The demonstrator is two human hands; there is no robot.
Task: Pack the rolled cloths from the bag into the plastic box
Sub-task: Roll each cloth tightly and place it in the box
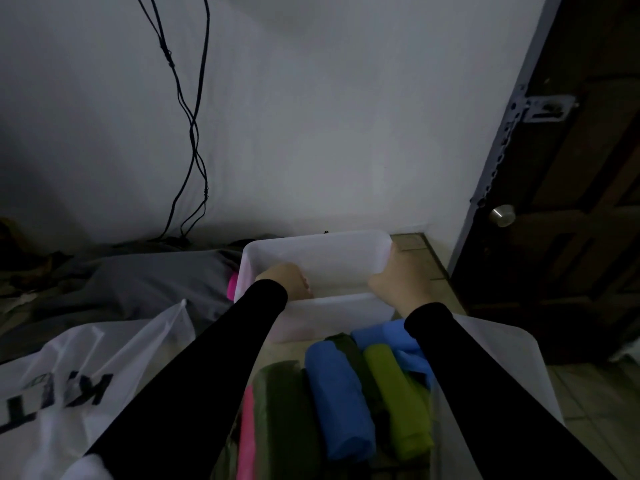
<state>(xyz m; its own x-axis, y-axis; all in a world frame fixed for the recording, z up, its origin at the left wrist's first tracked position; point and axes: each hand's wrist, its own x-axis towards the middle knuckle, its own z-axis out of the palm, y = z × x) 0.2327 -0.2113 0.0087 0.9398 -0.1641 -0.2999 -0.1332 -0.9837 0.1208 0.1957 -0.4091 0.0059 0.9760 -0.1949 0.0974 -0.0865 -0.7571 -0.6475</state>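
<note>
Dim tiled floor: both hands grip an apparently empty translucent white plastic box point(313, 252), left hand point(287, 277) fingers hooked inside, right hand point(393, 284) clamping its three-o'clock rim; coloured rolled cloths point(339, 393) wait unpacked at six o'clock.

Only one bit of lettering in sight: big black block capitals on the white plastic bag point(69, 368) at lower left, upside down to the camera, partly cut off — too little shows to read a word.

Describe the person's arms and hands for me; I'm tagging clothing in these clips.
Both arms wear plain, close-fitting black long sleeves that end at the wrists, with no markings visible. The left hand and right hand are bare: no gloves, rings or watch show.
</note>
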